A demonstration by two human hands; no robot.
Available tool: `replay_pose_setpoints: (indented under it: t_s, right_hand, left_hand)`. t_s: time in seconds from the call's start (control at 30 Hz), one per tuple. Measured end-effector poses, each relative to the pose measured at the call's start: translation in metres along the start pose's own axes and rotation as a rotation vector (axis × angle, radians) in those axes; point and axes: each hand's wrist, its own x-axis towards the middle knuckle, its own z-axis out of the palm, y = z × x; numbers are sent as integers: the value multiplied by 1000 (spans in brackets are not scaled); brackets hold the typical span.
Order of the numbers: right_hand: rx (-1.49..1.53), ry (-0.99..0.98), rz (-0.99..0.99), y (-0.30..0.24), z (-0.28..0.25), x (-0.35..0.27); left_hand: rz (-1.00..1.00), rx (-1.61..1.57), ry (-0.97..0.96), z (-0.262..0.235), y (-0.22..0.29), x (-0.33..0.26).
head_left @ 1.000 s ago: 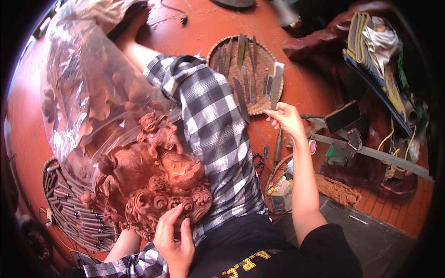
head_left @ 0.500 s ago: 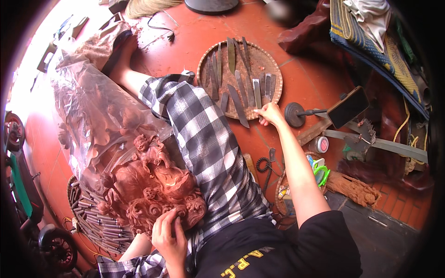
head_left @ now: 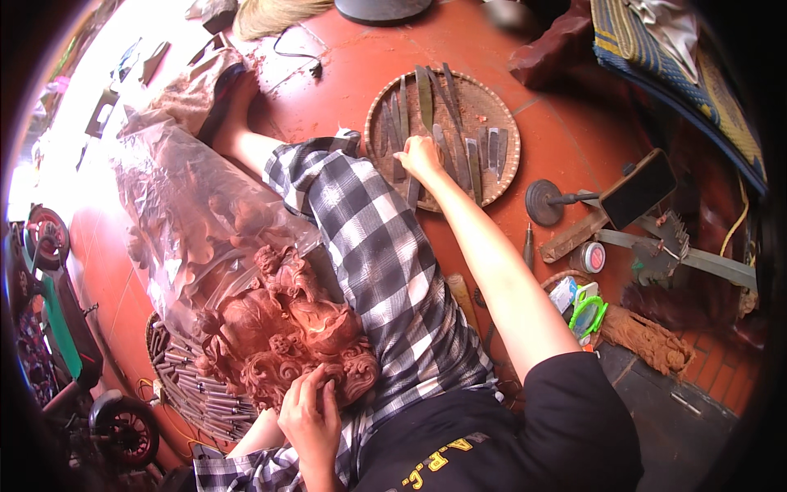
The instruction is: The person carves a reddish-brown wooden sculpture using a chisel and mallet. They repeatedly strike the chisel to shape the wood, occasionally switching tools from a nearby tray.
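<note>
A reddish-brown wood carving [head_left: 303, 316] with small figures and scrolls rests against my lap. My left hand [head_left: 311, 418] is at its near edge, fingers curled together; whatever they hold, if anything, is hidden. Out over the round woven tray [head_left: 510, 176], my right hand [head_left: 422, 160] is closed in a pinch among several flat metal blades. Its fingers cover what they grip. A greenish blade [head_left: 425, 98] lies just beyond this hand, and a dark blade [head_left: 413, 193] shows below it at the tray's near rim. Shorter blades [head_left: 493, 148] lie to its right.
Clear plastic sheeting [head_left: 197, 197] spreads over more carved wood at left. A basket of slim tools [head_left: 205, 381] stands beside the carving. On the right are a phone on a stand [head_left: 639, 193], a round jar [head_left: 592, 257], a green ring-shaped item [head_left: 587, 316] and a brown carved piece [head_left: 648, 340].
My right hand has moved left and away from me, from the tray's near rim to over the blades. My left hand stays by the carving. The whole view has shifted slightly.
</note>
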Motion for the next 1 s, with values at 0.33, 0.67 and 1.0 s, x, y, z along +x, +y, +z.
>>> replay_pose_setpoints:
  t_s: [0.33,0.67,1.0]
  right_hand:
    - [-104,-63,121,-15,16,20]
    - [30,-194,25,17,14,42]
    - [524,-504,247,41,-15,45]
  left_hand:
    - [-32,-22,35,2,-2,-2]
    - [-52,-54,60,3,-2,5]
    - [-60,-110,66,0,-6,2]
